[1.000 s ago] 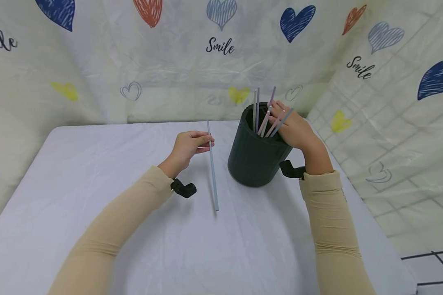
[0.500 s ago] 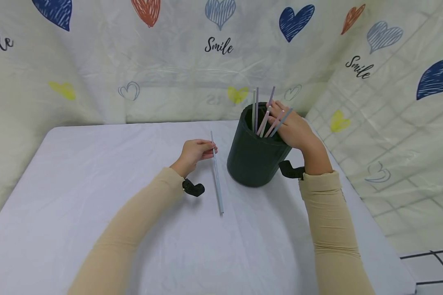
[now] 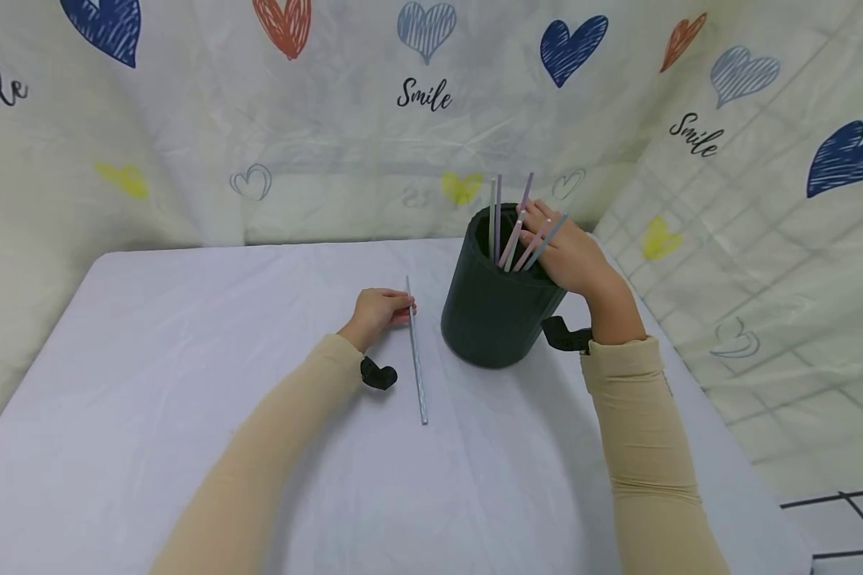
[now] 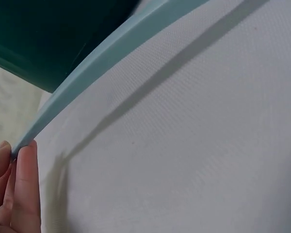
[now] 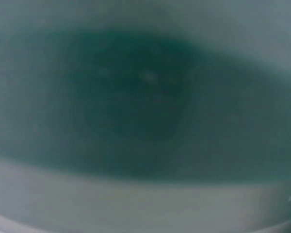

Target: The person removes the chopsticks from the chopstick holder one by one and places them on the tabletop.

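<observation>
A pale blue straw (image 3: 415, 351) lies low over the white table, just left of a dark green cup (image 3: 492, 311). My left hand (image 3: 381, 310) pinches its far end; the left wrist view shows my fingertips (image 4: 19, 179) on the straw (image 4: 102, 68), the rest slanting just above the cloth with its shadow beside it. My right hand (image 3: 571, 255) rests on the cup's far rim, fingers curled around several pink, purple and blue straws (image 3: 521, 231) standing in the cup. The right wrist view shows only the blurred green cup wall (image 5: 145, 107).
A white cloth covers the table (image 3: 187, 383), its right edge close to the cup. A cream curtain (image 3: 331, 120) printed with hearts and "Smile" hangs behind and to the right. Small black wrist-camera mounts sit at both cuffs.
My left hand has lowered toward the table and drawn back slightly, bringing the blue straw down almost flat on the cloth. The right hand has stayed at the cup.
</observation>
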`<state>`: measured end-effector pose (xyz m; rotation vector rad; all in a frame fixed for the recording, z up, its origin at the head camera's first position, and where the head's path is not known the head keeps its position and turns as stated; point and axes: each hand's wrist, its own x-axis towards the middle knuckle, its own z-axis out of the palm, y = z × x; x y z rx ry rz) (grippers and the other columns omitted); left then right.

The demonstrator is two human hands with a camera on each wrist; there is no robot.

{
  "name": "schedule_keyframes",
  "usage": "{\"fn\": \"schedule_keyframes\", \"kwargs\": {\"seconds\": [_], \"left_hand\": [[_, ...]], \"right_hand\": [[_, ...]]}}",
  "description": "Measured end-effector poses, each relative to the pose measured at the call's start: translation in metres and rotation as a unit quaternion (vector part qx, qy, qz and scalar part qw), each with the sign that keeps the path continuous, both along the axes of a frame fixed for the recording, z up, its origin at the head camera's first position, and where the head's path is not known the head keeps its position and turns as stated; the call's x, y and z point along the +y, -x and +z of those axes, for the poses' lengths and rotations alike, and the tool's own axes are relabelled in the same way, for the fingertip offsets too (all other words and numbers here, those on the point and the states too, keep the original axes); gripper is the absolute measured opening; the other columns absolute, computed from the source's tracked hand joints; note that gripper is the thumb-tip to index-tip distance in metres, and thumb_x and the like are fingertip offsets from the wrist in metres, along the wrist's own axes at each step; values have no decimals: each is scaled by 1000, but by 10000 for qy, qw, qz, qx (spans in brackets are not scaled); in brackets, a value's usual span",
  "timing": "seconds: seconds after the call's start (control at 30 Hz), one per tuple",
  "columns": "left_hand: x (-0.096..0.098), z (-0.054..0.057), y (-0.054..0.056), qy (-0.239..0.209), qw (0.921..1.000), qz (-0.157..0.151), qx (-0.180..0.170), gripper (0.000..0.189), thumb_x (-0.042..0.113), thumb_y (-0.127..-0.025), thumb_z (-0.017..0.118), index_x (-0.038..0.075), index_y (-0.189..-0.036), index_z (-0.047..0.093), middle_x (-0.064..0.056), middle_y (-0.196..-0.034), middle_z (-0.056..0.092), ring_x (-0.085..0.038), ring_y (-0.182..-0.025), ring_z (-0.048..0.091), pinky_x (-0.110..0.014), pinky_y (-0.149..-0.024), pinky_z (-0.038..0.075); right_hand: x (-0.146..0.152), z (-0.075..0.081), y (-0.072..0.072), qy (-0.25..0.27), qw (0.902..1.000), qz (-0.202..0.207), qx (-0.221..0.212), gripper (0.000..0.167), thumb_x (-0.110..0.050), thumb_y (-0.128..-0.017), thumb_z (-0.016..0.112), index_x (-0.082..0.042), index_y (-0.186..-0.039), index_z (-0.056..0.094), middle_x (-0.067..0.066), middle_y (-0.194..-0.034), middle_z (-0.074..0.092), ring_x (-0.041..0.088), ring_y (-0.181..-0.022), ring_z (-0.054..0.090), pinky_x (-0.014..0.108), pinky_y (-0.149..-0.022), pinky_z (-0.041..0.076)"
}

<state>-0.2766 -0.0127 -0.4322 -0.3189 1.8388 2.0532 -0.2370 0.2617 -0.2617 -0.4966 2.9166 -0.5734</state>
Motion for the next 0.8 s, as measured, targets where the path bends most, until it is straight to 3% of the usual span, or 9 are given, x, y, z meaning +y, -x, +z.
{"fn": "schedule_keyframes", "kwargs": {"seconds": [0.4, 0.8], "left_hand": [[0, -13, 3, 391, 9992, -2, -43, 30, 5, -91, 71, -6, -119, 68, -18, -114, 71, -5, -68, 67, -18, -69, 61], [-1, -10, 3, 718, 9974, 86, -77, 29, 5, -87, 75, -4, -115, 71, -13, -105, 69, -3, -60, 65, -17, -65, 60]], "right_hand": [[-1, 0, 0, -52, 10000, -12, 20, 57, -31, -111, 26, -2, -158, 12, 19, -167, 4, 36, -156, -3, 55, -128, 3], [-1, 0, -1, -7, 10000, 37, 31, 58, -32, -111, 25, -1, -158, 12, 19, -166, 5, 36, -155, -3, 55, -128, 3]]}}
